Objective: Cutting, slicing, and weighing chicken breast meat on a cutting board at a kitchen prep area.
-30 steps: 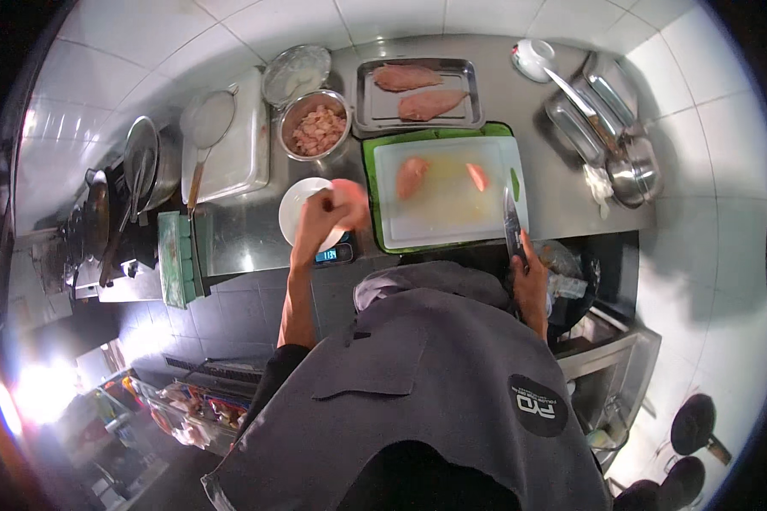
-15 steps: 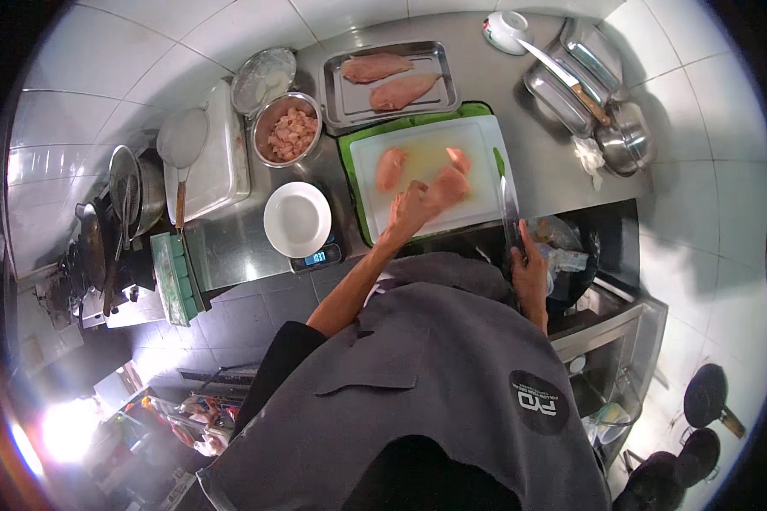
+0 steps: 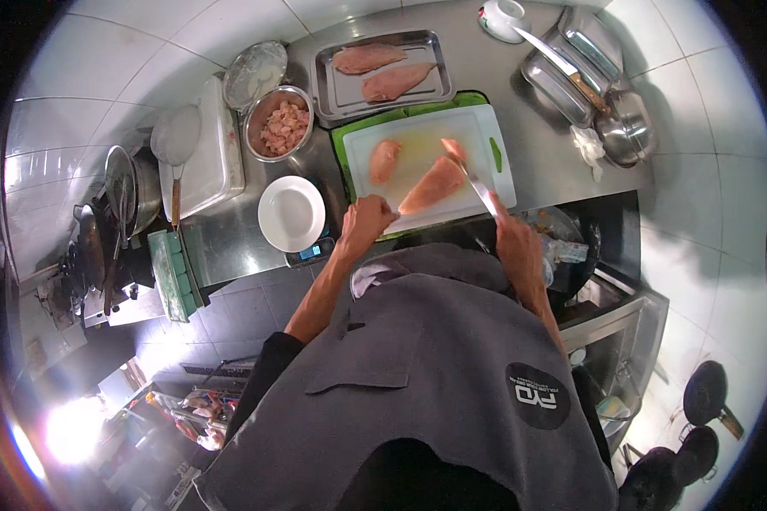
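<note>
A knife is held in my closed right hand, its blade angled away to the left over the white cutting board. The blade lies along the right end of a large raw chicken breast. A small pink piece of chicken is near the knife's tip. Left of these, another chicken piece lies on the board. My left hand is at the board's near left corner, beside the breast's narrow end, with its fingers curled together; whatever is between them is hidden.
Two chicken breasts lie in a metal tray behind the board. Left stand a steel bowl of chicken chunks and a white bowl on a digital scale. Metal pans and another knife are far right.
My left hand has left the chicken breast and moved to the board's near left corner. My right hand has brought the knife from beside the board onto the chicken. The breast now lies flat, diagonally.
</note>
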The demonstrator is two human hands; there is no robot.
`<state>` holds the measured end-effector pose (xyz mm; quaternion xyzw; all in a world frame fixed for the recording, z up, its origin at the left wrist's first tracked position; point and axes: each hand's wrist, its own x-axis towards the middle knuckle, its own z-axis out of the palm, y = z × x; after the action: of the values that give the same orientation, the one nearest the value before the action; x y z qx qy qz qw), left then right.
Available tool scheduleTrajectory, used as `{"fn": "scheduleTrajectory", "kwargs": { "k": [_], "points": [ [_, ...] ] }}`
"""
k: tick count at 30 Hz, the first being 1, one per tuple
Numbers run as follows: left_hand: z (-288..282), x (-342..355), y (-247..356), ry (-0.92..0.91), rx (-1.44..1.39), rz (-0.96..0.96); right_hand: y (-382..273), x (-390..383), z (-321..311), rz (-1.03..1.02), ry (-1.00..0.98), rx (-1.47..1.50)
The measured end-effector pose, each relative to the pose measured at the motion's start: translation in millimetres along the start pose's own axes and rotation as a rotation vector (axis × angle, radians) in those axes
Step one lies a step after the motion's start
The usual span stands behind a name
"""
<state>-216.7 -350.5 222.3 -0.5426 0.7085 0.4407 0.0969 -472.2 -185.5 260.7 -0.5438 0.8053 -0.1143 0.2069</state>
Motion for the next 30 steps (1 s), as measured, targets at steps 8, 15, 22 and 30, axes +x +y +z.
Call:
{"fn": "scheduleTrajectory", "kwargs": {
  "k": [8,15,22,30],
  "points": [
    [80.4,47.4,39.6,0.578,0.293,0.836,-26.0,61.7,-13.5,-0.363,-0.002,-0.284],
    [99.5,52.8,42.4,0.735,0.415,0.785,-39.3,77.9,-14.2,-0.420,-0.037,-0.297],
    [102.3,51.9,36.7,0.736,0.605,0.784,-40.8,76.1,-14.6,-0.387,-0.135,-0.333],
    [111.7,51.1,35.8,0.680,0.578,0.729,-40.9,69.4,-15.2,-0.371,-0.131,-0.303]
  ]
}}
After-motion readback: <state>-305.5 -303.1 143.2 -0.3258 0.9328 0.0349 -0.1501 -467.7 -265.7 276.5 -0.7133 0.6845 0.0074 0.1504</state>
